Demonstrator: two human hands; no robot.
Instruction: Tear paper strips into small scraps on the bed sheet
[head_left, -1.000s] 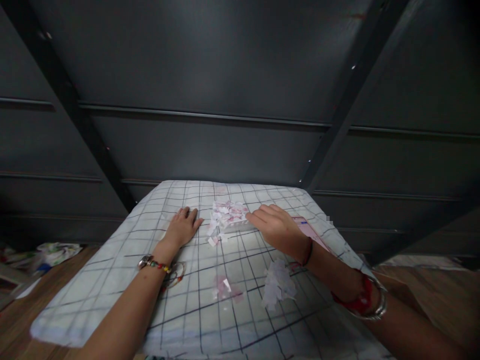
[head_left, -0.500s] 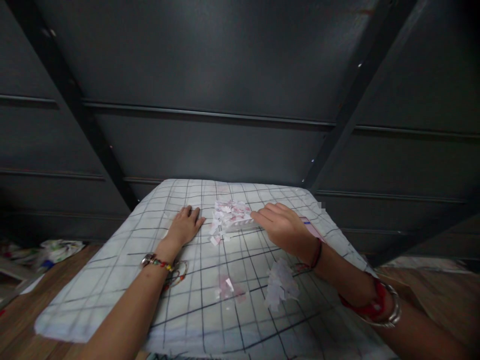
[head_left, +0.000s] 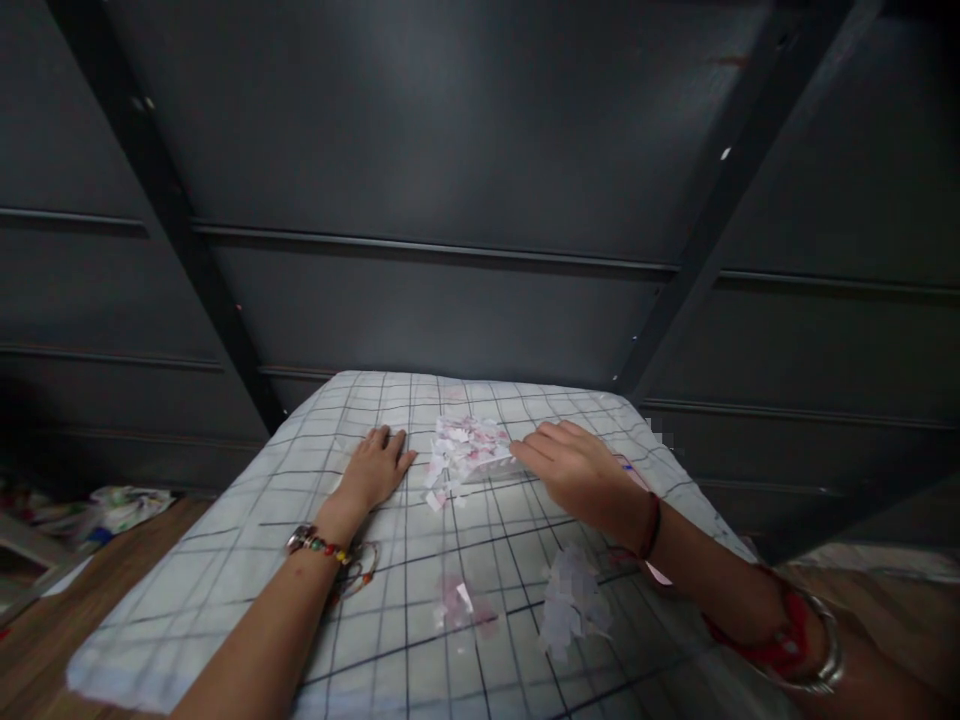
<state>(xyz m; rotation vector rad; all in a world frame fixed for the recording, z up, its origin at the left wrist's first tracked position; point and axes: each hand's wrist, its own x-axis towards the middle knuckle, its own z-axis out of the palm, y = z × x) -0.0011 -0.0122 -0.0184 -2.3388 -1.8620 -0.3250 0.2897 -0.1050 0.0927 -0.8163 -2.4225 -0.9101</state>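
Note:
My left hand (head_left: 375,466) lies flat on the checked cloth (head_left: 420,560), fingers spread, holding nothing. To its right is a heap of small white and pink paper scraps (head_left: 469,440), some spilling over at the near left. A pale, see-through box-like thing (head_left: 495,470) with a toothed-looking white edge shows along the heap's near side. My right hand (head_left: 577,470) is closed, thumb and forefinger together at the right end of this heap. What sits between those fingertips is too small to make out.
Nearer me lie a small pink patch of scraps (head_left: 461,603) and a pile of whitish scraps (head_left: 574,603). Beaded bracelets circle my left wrist. A pink flat item (head_left: 636,474) is partly under my right forearm. A dark panelled wall (head_left: 450,310) stands behind the cloth-covered surface.
The view has shifted slightly, so everything sits a little lower. My left hand stays flat on the cloth, and my right hand remains closed at the heap's right end.

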